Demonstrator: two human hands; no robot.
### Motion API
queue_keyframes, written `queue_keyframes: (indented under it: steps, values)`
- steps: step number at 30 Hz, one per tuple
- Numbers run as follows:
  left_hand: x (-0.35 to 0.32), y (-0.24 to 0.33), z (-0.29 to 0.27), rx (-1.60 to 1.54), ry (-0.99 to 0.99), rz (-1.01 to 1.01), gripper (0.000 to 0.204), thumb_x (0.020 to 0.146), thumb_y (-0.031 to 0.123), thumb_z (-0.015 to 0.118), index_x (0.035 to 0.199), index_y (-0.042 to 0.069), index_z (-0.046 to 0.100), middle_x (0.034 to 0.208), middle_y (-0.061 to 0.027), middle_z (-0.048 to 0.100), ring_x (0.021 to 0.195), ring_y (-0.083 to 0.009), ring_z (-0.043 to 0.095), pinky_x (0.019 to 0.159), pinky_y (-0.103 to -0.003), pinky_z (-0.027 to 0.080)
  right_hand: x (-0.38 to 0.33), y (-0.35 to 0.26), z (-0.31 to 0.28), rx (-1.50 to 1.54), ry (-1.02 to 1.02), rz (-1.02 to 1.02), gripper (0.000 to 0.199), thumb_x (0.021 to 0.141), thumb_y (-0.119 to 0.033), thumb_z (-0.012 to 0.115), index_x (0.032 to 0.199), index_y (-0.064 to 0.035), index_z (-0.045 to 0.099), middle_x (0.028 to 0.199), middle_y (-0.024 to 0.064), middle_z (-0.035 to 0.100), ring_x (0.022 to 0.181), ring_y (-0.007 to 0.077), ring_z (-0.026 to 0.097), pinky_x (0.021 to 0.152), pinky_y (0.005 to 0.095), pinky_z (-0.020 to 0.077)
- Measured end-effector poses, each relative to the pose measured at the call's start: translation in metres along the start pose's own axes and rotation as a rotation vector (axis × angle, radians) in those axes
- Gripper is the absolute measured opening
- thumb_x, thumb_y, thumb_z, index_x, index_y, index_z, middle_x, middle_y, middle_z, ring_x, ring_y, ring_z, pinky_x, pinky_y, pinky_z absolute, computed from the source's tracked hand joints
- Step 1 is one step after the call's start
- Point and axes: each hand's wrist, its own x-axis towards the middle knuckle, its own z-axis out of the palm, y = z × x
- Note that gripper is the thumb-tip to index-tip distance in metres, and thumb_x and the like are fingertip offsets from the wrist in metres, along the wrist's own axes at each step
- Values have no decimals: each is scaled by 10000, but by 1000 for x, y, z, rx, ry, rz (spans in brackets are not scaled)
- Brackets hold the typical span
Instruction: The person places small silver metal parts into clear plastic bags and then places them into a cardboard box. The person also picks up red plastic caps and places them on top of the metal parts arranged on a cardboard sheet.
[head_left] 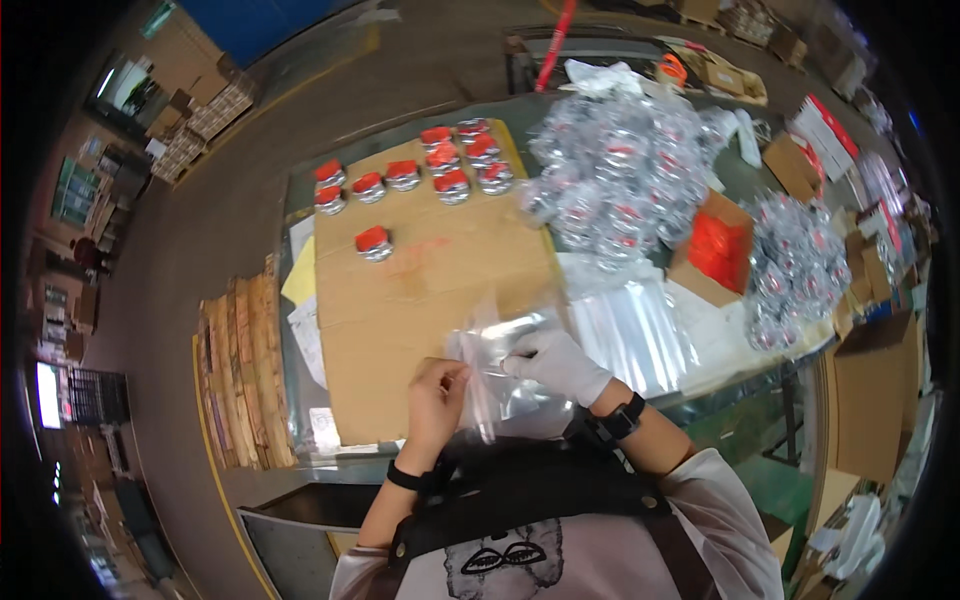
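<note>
Clear crinkly plastic bag (pixel 497 365) pinched between both hands, over flat cardboard (pixel 420 290).

You are looking through one camera only, worn on your head and tipped steeply down, so your own chest and both forearms enter from the lower edge. It sits close above your hands: the left hand (pixel 436 392) and the gloved right hand (pixel 556 362) lie just below the centre of the picture. Ahead of them the desk (pixel 420 300) runs away toward the top edge. The wide fisheye lens bends straight edges near the rim (the wooden pallets (pixel 242 375) at your left curve visibly) and takes in floor on the left and cardboard boxes (pixel 872 392) on the right.
</note>
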Motion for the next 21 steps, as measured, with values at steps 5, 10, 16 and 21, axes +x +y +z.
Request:
queue_keyframes:
  steps: [5,10,16,21]
  values:
    - [3,-6,-59,-617,-21,-215,375,848,15,700,1185,-2,537,804,37,549,692,-57,508,603,-185,441,60,-38,101,123,63,-133,376,861,-365,682,826,9,690,687,134,663,595,182,591,575,335,473]
    - [-3,-86,-127,-806,261,-407,157,899,75,659,1042,10,644,882,-19,655,781,-72,594,669,-196,474,135,-58,139,65,80,-280,473,902,-455,607,796,0,681,635,184,619,550,265,586,569,379,478]
    - [10,-116,-214,-471,520,-254,44,950,75,576,957,32,577,861,-36,622,710,-99,562,659,-229,459,322,-30,49,-952,706,-192,212,875,-258,588,834,-62,655,823,162,672,735,353,655,667,458,528]
    - [31,-98,-209,74,291,-346,168,858,8,622,1011,30,558,855,-83,618,767,-168,620,663,-287,494,349,11,1,-1333,459,-161,228,898,-149,476,839,-55,676,868,189,690,780,323,695,687,438,562]
